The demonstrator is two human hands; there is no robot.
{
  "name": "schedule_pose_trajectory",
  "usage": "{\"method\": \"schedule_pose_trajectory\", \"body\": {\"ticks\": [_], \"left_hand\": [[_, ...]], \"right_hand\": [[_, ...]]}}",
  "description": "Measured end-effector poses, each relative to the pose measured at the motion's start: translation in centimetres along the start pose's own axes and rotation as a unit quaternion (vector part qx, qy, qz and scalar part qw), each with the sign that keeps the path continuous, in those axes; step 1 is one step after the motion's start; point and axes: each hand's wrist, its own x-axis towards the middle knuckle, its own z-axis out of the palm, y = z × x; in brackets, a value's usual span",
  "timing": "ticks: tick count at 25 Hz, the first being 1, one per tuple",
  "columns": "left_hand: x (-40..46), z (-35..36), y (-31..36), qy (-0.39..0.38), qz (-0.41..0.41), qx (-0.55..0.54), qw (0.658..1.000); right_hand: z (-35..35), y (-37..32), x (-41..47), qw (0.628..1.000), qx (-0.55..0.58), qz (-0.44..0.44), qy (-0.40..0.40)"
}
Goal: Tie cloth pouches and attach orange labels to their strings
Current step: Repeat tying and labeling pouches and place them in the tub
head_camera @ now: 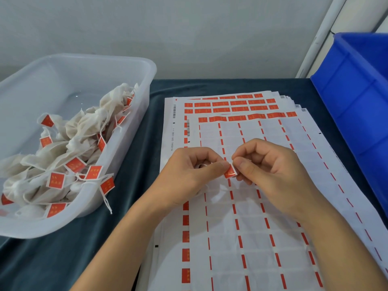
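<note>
Both hands meet over the label sheets [262, 217]. A small orange label [230, 171] is pinched between the fingertips of my left hand [189, 177] and my right hand [270, 166]. A bit of white string [202, 165] shows inside the curl of my left hand, and a white pouch [212, 189] peeks out under that hand, mostly hidden. The top sheet is largely stripped of labels; orange labels [237, 118] remain along its far row and on the sheets beneath.
A clear plastic tub [134, 66] at the left holds several white pouches [84, 131] with orange labels on their strings; one string hangs over its rim. A blue bin [357, 85] stands at the right. Dark cloth [63, 259] covers the table.
</note>
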Motion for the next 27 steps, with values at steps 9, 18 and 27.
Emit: {"method": "schedule_pose_trajectory", "body": {"ticks": [9,18,27], "left_hand": [[-0.01,0.04,0.0,0.006,0.005,0.006,1.0],[0.02,0.22,-0.15,0.027,0.008,0.007,1.0],[-0.1,0.46,0.17,0.033,0.005,0.011,0.999]], "right_hand": [[-0.01,0.08,-0.03,1.0,0.003,-0.001,-0.002],[0.04,0.4,-0.13,0.997,0.03,0.014,-0.063],[0.55,0.38,-0.09,0.998,0.022,0.013,-0.052]]}}
